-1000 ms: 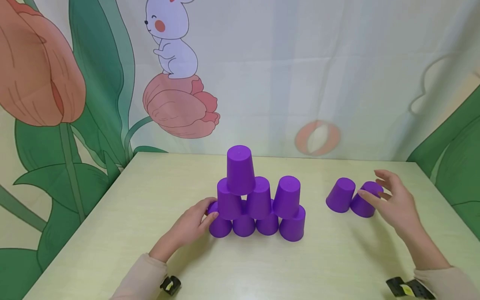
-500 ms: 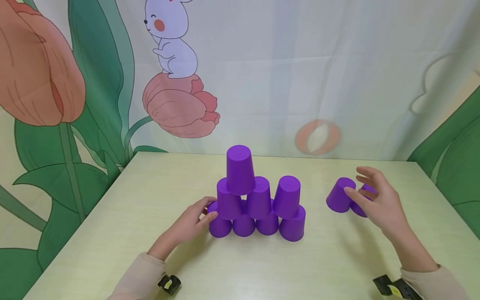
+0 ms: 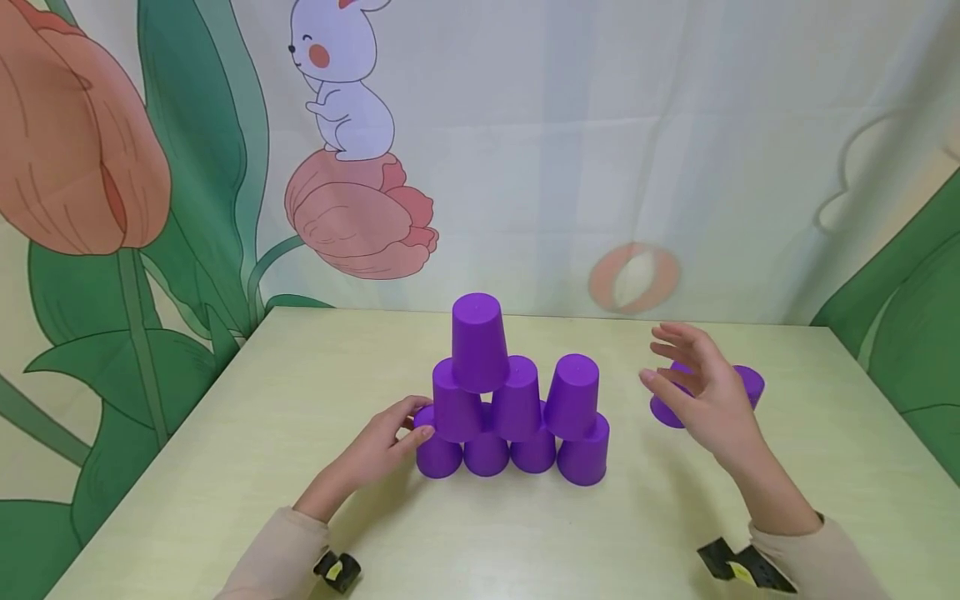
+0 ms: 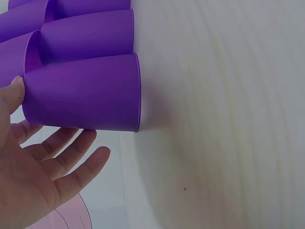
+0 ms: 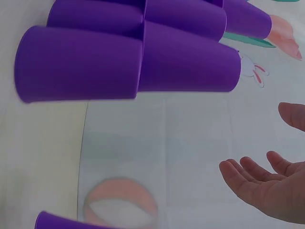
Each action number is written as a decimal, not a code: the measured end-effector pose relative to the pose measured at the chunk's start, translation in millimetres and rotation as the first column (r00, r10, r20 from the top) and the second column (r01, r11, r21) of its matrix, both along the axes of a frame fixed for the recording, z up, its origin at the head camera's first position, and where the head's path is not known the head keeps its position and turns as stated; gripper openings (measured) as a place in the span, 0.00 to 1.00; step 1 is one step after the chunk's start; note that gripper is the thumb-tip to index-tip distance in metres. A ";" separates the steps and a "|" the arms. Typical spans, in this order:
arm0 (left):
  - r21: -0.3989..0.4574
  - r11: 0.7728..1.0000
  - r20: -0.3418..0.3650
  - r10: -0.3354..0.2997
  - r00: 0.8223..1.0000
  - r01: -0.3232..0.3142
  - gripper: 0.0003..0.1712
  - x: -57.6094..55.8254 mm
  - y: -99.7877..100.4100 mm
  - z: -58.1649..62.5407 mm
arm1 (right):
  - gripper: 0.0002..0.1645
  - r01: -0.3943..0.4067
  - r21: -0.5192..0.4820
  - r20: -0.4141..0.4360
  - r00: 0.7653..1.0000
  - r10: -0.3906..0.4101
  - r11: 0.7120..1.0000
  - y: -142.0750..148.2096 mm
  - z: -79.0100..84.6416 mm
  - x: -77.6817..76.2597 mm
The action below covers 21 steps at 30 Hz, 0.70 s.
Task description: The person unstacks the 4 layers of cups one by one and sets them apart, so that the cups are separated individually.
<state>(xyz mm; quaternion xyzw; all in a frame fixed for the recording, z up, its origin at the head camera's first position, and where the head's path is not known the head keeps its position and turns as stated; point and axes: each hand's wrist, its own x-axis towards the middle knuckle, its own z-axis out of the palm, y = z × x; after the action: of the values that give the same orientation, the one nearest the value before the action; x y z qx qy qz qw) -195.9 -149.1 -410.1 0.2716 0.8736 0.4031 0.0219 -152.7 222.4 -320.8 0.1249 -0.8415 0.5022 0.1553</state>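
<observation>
Upside-down purple plastic cups stand stacked in the middle of the table. My left hand (image 3: 378, 446) is at the outer bottom-row cup (image 3: 439, 454), thumb on its near side and fingers along its far side; in the left wrist view that cup (image 4: 83, 93) lies between them. Above the bottom row sit three cups, and a single top cup (image 3: 478, 342) crowns the left pair. The rightmost second-row cup (image 3: 573, 396) tilts slightly in the head view. My right hand (image 3: 693, 387) hangs in the air with fingers spread, holding nothing, and overlaps two loose cups (image 3: 750, 383).
The pale wooden table (image 3: 480, 542) meets a printed curtain (image 3: 570, 167) with tulips and a rabbit behind it. Both wrists carry black straps, including the left strap (image 3: 337, 571). The two loose cups stand to the right of the stack.
My right hand has moved left past the two loose cups toward the stack, with nothing in it. My left hand stays at the outer bottom cup, and the stack looks the same.
</observation>
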 end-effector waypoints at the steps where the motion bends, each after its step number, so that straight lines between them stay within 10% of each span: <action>1: 0.004 1.000 0.003 0.000 1.000 0.000 0.19 0.1 0.1 0.2 | 0.32 -0.012 -0.014 -0.005 1.000 0.012 1.000 -3.0 0.5 -0.5; 21: 0.057 0.997 0.034 -0.051 0.998 0.049 0.20 -2.2 -2.5 -0.5 | 0.32 -0.222 -0.107 -0.082 0.973 0.214 0.969 -54.2 14.9 -12.3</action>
<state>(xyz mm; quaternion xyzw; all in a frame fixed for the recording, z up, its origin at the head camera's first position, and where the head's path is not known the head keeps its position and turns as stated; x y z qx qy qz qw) -198.1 -151.6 -410.6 0.2865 0.8545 0.4315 0.0399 -165.0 168.2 -305.9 0.2249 -0.7861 0.5595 0.1356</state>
